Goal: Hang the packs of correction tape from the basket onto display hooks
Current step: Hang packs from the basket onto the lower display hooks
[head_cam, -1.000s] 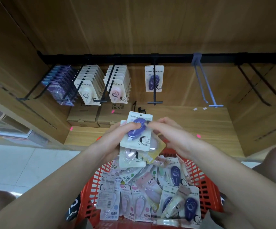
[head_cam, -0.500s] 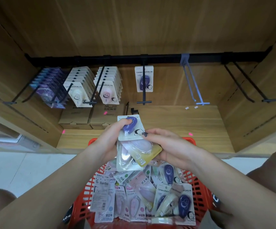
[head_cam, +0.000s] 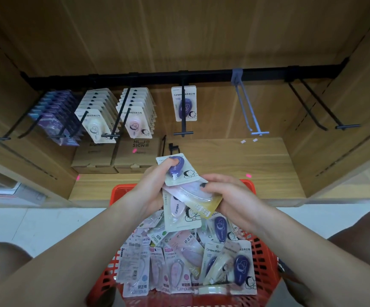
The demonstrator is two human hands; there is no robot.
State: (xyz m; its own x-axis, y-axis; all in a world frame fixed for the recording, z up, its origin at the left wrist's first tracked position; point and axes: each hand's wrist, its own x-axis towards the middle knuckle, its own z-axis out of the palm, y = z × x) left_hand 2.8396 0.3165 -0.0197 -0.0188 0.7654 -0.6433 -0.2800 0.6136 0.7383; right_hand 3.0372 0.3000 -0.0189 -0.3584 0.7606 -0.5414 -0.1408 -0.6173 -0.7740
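Observation:
Above the red basket (head_cam: 262, 258) my left hand (head_cam: 150, 187) grips a small stack of correction tape packs, its thumb on the top purple pack (head_cam: 177, 168). My right hand (head_cam: 228, 196) pinches a lilac pack with a yellow card (head_cam: 198, 196) that lies across the stack. A pink pack (head_cam: 180, 214) sits lowest in the stack. The basket holds several more loose packs (head_cam: 179, 260). On the black rail, one purple pack (head_cam: 184, 104) hangs alone on the middle hook (head_cam: 183, 129).
Left hooks carry full rows: purple packs (head_cam: 55, 120), cream packs (head_cam: 96, 117), pink packs (head_cam: 136, 115). A grey hook (head_cam: 249, 111) and black hooks (head_cam: 321, 107) at right are bare. Two cardboard boxes (head_cam: 115, 156) sit on the wooden shelf (head_cam: 235, 165). My knees flank the basket.
My right hand slid from the top purple pack down onto the lilac pack and now pinches it. The stack has tilted and fanned out; the view shifted slightly.

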